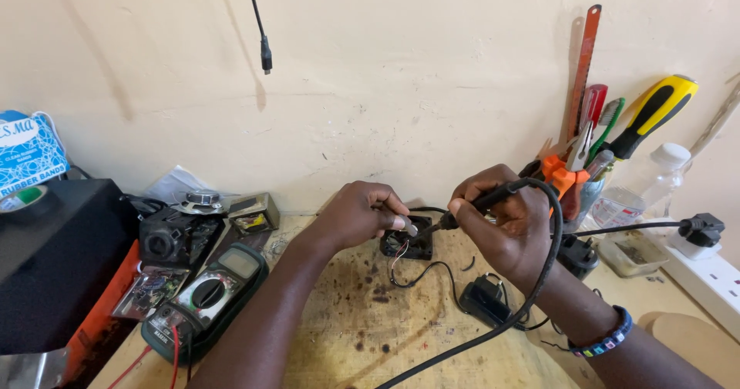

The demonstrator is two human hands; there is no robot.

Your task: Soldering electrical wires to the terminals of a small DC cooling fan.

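My left hand (358, 213) pinches something small and thin, probably solder wire or a lead, over a small black square part (408, 244) lying on the wooden bench. My right hand (501, 219) grips a black soldering iron (472, 206) like a pen, its tip pointing down-left at the same spot beside my left fingertips. Thin red and black wires (420, 273) trail from the part toward me. The iron's thick black cable (549, 250) loops over my right wrist, which wears a beaded bracelet (609, 335).
A green-cased multimeter (204, 300) with red and black leads lies at front left beside black boxes (54, 266) and a circuit board. A tool holder (586, 181) with pliers, screwdrivers and a saw blade stands at right, near a clear bottle, a white power strip (709, 277) and a black adapter (486, 298).
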